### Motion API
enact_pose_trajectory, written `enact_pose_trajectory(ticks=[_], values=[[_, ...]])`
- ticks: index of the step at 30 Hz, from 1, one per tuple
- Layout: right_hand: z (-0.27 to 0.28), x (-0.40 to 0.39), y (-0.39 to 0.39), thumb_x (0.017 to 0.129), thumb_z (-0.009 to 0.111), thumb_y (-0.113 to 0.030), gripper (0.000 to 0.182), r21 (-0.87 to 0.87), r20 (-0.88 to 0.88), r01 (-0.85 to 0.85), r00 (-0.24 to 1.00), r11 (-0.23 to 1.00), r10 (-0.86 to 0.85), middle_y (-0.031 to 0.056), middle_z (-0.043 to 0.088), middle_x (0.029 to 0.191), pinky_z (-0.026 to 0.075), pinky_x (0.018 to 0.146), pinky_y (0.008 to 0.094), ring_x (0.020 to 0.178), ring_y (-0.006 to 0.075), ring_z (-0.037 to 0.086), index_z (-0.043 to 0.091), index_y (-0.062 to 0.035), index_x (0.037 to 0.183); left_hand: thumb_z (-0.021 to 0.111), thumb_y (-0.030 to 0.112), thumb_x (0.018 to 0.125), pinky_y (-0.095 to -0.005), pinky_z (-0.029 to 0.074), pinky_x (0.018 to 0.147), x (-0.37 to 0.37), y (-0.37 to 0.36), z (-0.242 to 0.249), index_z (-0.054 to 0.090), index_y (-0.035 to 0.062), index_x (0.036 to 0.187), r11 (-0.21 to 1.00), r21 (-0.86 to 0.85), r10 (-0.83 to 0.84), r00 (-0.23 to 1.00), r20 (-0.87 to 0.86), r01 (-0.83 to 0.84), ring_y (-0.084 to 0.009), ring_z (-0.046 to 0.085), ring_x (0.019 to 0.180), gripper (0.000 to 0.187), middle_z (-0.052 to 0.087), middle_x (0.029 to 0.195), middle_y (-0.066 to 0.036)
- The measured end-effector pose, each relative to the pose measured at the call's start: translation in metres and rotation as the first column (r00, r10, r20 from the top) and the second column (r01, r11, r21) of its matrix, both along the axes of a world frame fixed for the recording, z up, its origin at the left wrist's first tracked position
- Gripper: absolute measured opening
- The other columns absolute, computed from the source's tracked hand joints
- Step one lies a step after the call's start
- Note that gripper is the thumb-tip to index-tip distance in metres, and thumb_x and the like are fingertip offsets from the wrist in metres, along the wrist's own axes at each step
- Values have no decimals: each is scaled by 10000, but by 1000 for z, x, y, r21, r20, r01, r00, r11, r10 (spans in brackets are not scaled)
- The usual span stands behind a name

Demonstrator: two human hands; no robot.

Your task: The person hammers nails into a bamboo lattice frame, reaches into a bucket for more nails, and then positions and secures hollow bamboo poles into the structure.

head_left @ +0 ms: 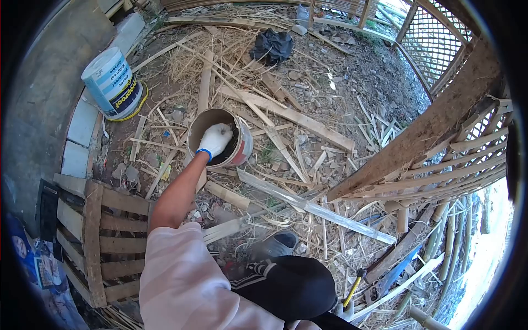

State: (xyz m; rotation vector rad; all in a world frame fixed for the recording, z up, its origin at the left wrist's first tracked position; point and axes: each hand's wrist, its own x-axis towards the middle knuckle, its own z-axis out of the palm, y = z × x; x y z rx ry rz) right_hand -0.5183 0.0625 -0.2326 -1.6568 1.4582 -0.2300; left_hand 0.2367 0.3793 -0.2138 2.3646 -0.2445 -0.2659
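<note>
From the head camera, I am reaching my left hand (215, 139), in a white glove, down into an open bucket (242, 149) lying tilted on the straw-strewn ground, among bamboo strips. Whether the fingers are closing on anything inside, I cannot tell. My right hand is not showing. The bucket is looking rigid and probably light; its rim seems the best place to grip. A lidded white pail (113, 83) is standing beyond, by the wall.
</note>
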Motion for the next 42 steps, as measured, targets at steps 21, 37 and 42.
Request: enact_pose_trajectory(ticks=[21,37,42], values=[[58,44,-9,877,548,-17,174,46,3,126,992,991,-126,11,523,733,398,470,242,515,93,493,597,-35,1043,637,193,868,-395,530,946,-37,3,82,565,44,1402,993,45,-113,994,11,112,-344,712,1002,559,732,1042,-189],[313,145,-214,1056,527,-346,438,-624,515,388,857,678,-17,-40,458,746,516,636,274,590,48,434,591,30,1272,618,58,994,-293,507,913,-116,-71,194,566,-70,1301,890,-281,-344,933,106,360,-162,615,967,337,622,1111,-101],[287,231,-220,1041,561,-390,355,-310,816,636,560,706,-146,2,546,709,498,509,262,543,87,550,601,-40,1090,654,29,985,-295,535,856,-189,-148,265,615,-36,1218,787,-296,-486,840,243,541,-165,643,894,245,657,1061,-99]])
